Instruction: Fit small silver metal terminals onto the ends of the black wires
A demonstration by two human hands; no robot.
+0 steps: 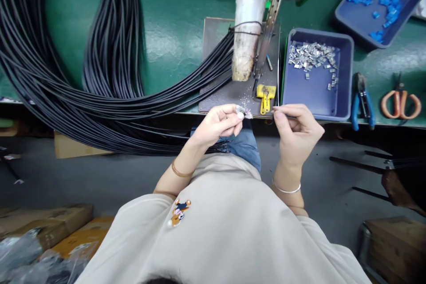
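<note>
My left hand (218,125) is closed in a pinch on a small metal clip and cable end (246,113) at the front edge of the green bench. My right hand (294,131) is closed too, its fingers pinching a thin wire or pin (282,108) that points toward the left hand. A thick bundle of black cables (109,97) sweeps from the left of the bench toward my hands. Just beyond my hands lies a small yellow tool (265,96) on a dark mat (216,84).
A blue tray (342,93) with several small metal clips sits to the right. Another blue tray (359,17) holds blue parts. Blue-handled pliers (362,100) and orange scissors (401,103) lie at the far right. A wrapped machine post (248,22) stands behind the mat. Cardboard boxes (46,222) are on the floor.
</note>
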